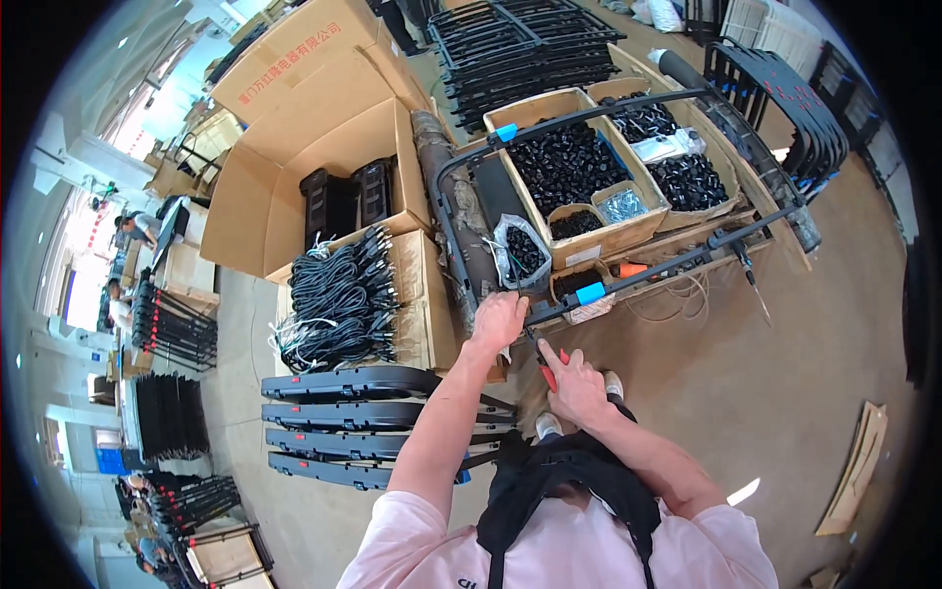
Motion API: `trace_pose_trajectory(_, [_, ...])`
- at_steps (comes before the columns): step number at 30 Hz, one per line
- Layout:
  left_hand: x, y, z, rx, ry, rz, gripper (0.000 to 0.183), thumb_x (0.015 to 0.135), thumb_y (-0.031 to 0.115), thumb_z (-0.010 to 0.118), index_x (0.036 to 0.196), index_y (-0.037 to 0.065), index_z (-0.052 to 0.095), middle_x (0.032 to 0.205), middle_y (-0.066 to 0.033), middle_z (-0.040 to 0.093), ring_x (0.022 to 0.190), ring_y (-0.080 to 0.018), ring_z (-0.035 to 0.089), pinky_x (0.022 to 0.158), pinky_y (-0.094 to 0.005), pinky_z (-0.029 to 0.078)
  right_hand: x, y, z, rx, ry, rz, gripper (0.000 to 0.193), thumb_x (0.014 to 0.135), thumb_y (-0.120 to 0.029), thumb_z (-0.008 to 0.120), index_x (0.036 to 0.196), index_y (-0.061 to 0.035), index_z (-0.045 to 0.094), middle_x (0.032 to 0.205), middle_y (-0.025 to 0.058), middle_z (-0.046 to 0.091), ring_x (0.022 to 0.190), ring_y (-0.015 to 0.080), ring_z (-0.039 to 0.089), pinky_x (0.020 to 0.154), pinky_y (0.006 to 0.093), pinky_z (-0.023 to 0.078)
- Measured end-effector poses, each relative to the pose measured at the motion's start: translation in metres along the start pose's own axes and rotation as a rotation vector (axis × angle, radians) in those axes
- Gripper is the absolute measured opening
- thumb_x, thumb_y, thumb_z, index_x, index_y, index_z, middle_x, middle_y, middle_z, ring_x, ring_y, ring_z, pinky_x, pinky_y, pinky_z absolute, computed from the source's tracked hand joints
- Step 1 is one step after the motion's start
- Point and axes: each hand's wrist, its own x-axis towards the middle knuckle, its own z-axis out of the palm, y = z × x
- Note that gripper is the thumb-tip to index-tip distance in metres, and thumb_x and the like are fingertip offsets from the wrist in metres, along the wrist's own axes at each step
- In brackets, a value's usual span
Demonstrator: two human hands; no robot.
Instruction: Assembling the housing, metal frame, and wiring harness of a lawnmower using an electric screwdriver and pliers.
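Note:
A black tubular metal frame (451, 236) with blue tape on it lies across the workbench. At its near left corner my left hand (500, 319) is closed around the tube, and its fingers hide that corner. A thin dark strand stands up beside those fingers; I cannot tell what it is. Just below and to the right, my right hand (577, 383) grips red-handled pliers (548, 373), index finger stretched along them. The dark jaws point up at the frame's near end, close to my left fingers. Whether they touch it is too small to tell.
Cardboard trays of small black parts (564, 162) and a bag of black pieces (520, 247) sit inside the frame. A power screwdriver (751, 280) hangs at right. Left are bundled black cables (339, 294), an open carton (260, 187) and stacked black panels (343, 415).

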Motion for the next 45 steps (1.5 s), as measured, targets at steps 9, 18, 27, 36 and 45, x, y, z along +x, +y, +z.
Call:
trace_pose_trajectory(9, [0.003,0.009,0.003,0.058,0.049,-0.083,0.039,0.108,0.034,0.051,0.093,0.002,0.069,0.086,-0.0245,0.075,0.08,-0.0449,0.074,0.077,-0.0566,0.058,0.002,-0.035,0.024,-0.093,0.046,0.163,0.095,0.082,-0.014,0.072,0.166,-0.0233,0.03,0.113,0.0249,0.052,0.092,0.0416,0.067,0.075,0.0491,0.061])
trace_pose_trajectory(18, [0.008,0.006,0.012,0.018,0.056,-0.184,0.041,0.107,0.035,0.052,0.09,0.004,0.072,0.087,-0.0267,0.074,0.083,-0.0472,0.073,0.08,-0.0583,0.057,0.009,-0.05,0.036,-0.102,0.036,0.251,0.098,0.082,-0.02,0.076,0.167,-0.0159,0.027,0.116,0.0256,0.053,0.1,0.0419,0.066,0.082,0.0495,0.061])
trace_pose_trajectory(27, [0.01,0.012,0.009,-0.018,0.042,-0.207,0.04,0.106,0.035,0.053,0.091,0.004,0.072,0.088,-0.027,0.074,0.084,-0.047,0.073,0.08,-0.0576,0.057,0.026,0.05,0.085,1.206,-0.068,0.024,0.108,0.073,-0.005,0.072,0.169,-0.0195,0.024,0.109,0.007,0.059,0.105,0.0216,0.064,0.088,0.0362,0.053])
trace_pose_trajectory(36, [0.01,0.014,0.009,-0.023,0.025,-0.232,0.04,0.105,0.035,0.054,0.091,0.003,0.073,0.088,-0.0271,0.075,0.085,-0.0456,0.074,0.08,-0.056,0.058,0.039,0.04,0.063,0.195,-0.269,0.253,0.09,0.082,-0.003,0.059,0.167,-0.0076,0.027,0.127,0.0264,0.067,0.12,0.0358,0.067,0.09,0.0429,0.055])
trace_pose_trajectory(45, [0.016,0.019,0.008,-0.02,0.039,-0.286,0.039,0.104,0.035,0.055,0.091,0.003,0.074,0.088,-0.0265,0.075,0.084,-0.0452,0.074,0.08,-0.0552,0.059,0.023,0.08,0.028,0.359,-0.422,0.415,0.058,0.087,-0.019,0.063,0.142,-0.0005,0.056,0.126,0.0291,0.069,0.122,0.0427,0.065,0.101,0.048,0.052])
